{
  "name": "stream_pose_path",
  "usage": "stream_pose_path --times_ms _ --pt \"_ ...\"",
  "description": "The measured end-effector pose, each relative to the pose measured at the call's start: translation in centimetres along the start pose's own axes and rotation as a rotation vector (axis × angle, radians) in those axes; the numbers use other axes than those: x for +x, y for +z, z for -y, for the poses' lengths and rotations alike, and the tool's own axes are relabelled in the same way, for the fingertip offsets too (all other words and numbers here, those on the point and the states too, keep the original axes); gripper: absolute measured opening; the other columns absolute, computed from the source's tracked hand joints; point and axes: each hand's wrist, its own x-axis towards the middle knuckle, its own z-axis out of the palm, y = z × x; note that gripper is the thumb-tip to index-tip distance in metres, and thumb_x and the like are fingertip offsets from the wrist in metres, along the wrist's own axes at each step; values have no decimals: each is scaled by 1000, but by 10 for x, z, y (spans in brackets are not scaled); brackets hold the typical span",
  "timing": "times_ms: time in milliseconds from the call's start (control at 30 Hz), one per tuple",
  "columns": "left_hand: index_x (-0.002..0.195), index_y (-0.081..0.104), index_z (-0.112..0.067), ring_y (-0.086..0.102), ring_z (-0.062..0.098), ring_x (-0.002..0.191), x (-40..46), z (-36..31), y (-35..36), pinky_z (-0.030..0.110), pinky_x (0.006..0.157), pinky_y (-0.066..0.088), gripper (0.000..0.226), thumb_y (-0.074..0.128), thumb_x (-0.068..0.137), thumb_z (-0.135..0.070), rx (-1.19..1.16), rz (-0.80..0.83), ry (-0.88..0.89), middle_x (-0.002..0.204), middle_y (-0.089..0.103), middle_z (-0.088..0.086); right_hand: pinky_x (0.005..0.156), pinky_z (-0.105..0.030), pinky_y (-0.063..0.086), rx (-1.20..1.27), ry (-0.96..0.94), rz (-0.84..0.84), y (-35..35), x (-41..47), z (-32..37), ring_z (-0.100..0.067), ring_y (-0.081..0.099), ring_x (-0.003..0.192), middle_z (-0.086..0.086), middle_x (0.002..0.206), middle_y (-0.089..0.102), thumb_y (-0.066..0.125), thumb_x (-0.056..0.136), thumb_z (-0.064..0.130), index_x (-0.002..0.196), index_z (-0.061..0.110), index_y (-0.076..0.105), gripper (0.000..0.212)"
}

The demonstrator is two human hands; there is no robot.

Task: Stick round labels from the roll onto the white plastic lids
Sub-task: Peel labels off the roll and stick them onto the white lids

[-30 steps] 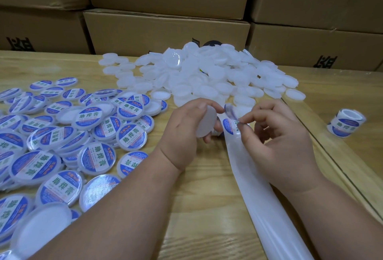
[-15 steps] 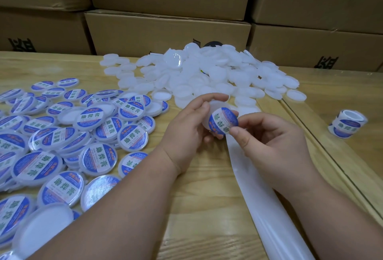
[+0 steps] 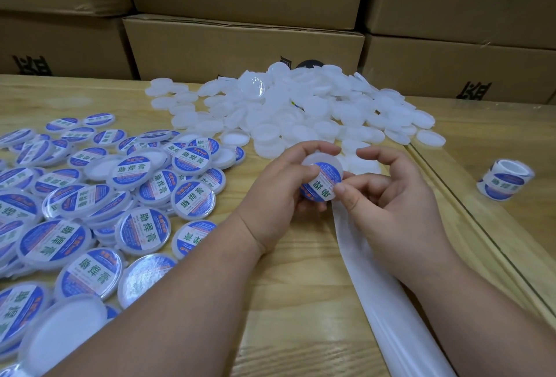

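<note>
The white lid [image 3: 322,178], a blue round label [image 3: 321,186] on its face, sits above the tabletop [image 3: 288,256] between both hands. The left hand [image 3: 279,196] grips its rim with curled fingers; the right hand [image 3: 391,205] presses its thumb on the label's edge. Unlabelled lids [image 3: 301,109] are heaped beyond, labelled lids [image 3: 90,196] lie left (some overlapping), and the label roll [image 3: 505,179] stands far right.

labelled lids [image 3: 90,196] crowding left, bare table [image 3: 301,301] centre
</note>
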Motion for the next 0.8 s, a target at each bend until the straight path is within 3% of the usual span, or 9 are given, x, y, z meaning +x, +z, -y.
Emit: stream_pose_path --times_ms 133,267,367,433,600,800 --pt "101 73 -31 66 19 74 -1 -2 1 24 57 51 33 48 84 -18 7 -7 -10 104 72 21 85 -11 49 -2 -6 -15 -1 0 0 -6 71 106 -2 79 79 70 92 3 118 27 52 39" --pt "107 69 -24 64 13 61 -3 -2 3 17 51 46 28 51 87 -21 15 -6 6 86 71 3 79 -18 52 -11 -6 -48 -1 0 -1 -12 74 94 -2 81 79 71 93 6 117 30 54 38" --pt "106 70 -24 62 12 59 -3 -2 4 16 49 45 26 52 87 -22 29 -15 12 85 68 3 79 -26 53 -22 -3 -57 -1 0 -2 -21 75 88 -3 83 79 72 93 9 115 32 55 36" --pt "106 71 -24 62 11 59 -3 -2 5 16 50 45 26 52 88 -22 36 -19 12 87 67 5 75 -23 53 -30 -6 -58 -1 0 -1 -24 73 83 -2 83 79 72 93 10 115 33 55 36" --pt "103 73 -28 62 11 60 -3 -3 5 17 50 45 25 51 92 -28 70 -44 14 87 67 3 63 -16 49 -34 -20 -63 -2 0 -2 -7 66 65 0 82 79 72 93 12 116 35 54 37" --pt "108 69 -21 58 8 57 -4 -3 8 15 50 44 28 41 109 -25 156 -79 56 80 66 -1 57 -20 46 -44 -22 -68 -3 1 -2 -6 58 55 0 83 79 72 84 29 107 49 56 34"
